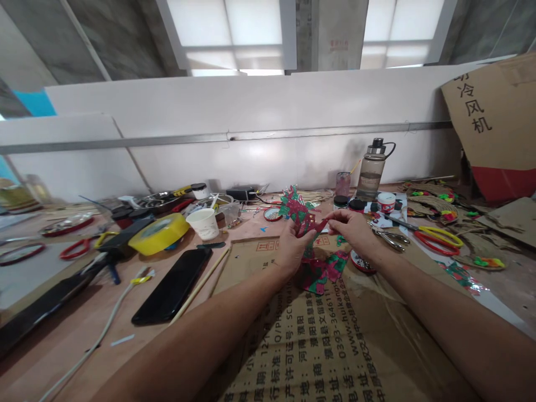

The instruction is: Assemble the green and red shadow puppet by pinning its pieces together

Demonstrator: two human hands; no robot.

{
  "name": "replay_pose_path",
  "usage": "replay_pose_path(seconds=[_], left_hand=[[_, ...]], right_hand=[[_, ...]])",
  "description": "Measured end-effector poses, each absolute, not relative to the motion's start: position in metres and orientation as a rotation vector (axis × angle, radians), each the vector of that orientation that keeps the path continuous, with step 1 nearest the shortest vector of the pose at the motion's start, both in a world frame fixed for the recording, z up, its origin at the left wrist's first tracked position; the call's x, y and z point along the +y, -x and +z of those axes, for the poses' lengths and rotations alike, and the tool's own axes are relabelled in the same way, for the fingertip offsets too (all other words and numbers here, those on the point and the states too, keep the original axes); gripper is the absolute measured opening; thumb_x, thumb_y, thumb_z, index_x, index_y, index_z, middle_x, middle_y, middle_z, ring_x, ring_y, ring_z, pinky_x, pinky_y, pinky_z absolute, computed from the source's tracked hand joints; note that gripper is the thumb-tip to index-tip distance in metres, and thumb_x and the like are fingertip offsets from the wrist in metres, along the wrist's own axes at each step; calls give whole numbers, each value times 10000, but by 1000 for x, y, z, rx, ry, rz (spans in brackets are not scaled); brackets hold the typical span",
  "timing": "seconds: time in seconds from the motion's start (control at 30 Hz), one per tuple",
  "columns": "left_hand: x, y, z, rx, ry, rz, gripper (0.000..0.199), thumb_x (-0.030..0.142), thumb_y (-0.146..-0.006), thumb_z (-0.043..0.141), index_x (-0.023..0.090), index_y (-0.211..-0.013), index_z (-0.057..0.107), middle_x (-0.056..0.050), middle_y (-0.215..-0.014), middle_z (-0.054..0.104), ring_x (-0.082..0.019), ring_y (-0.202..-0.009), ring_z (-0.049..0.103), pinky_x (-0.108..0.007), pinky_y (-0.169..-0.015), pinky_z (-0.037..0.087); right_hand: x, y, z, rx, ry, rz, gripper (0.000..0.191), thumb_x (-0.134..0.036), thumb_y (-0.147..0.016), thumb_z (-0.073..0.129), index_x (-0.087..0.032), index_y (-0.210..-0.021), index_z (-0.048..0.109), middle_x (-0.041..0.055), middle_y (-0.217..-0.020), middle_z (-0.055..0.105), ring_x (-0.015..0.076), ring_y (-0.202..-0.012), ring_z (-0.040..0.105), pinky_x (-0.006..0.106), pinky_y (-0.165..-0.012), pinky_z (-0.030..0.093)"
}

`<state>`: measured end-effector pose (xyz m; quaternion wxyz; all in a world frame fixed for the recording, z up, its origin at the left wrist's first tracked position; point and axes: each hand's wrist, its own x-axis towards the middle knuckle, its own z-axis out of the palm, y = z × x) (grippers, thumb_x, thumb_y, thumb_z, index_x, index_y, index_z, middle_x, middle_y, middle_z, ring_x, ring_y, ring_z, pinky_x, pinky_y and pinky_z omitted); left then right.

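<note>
Raised above a flattened cardboard sheet (288, 340) is a pink and green painted figure (320, 273), shiny and thin, with a frilled upper part. My left hand (292, 245) is closed around its middle, hiding part of it. The fingertips of my right hand (349, 226) pinch a dark pink strip at the figure's right side. Just below my right wrist, a small round dish (362, 261) of tiny pieces is partly covered. Silver pliers (389, 237) lie to the right of that wrist.
To the left are a black phone (173, 285), yellow tape roll (162, 233), paper cup (203, 224) and wooden stick (201, 285). A water bottle (371, 170) stands at the back. Scissors (439, 237) and woven pieces (439, 206) lie right, near a large carton (494, 111).
</note>
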<state>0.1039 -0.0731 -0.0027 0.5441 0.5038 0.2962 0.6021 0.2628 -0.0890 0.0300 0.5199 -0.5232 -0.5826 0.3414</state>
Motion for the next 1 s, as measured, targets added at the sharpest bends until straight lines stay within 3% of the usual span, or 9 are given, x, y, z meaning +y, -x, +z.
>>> replay_pose_path(seconds=[0.47, 0.7, 1.0], left_hand=[[-82, -102, 2, 770, -1322, 1309, 315, 201, -632, 763, 191, -915, 625, -58, -975, 726, -245, -960, 671, -397, -900, 506], [-74, -100, -9, 790, -1340, 1340, 323, 219, -617, 770, 184, -915, 651, -56, -980, 724, -241, -941, 666, -386, -883, 512], [-67, -103, -17, 672, -1167, 1284, 359, 265, -650, 768, 183, -958, 604, -45, -942, 702, -180, -783, 645, -316, -730, 520]], right_hand=[[-89, -255, 29, -1294, 1214, 822, 88, -187, -610, 549, -193, -688, 588, -35, -615, 624, 106, -515, 557, 230, -521, 485], [-93, -252, 37, -1314, 1157, 912, 103, -229, -619, 644, -179, -709, 641, -20, -649, 640, 105, -547, 568, 241, -549, 504], [-86, -263, 26, -1426, 1151, 888, 101, -227, -673, 632, -178, -761, 642, -9, -718, 659, 118, -591, 607, 251, -588, 504]])
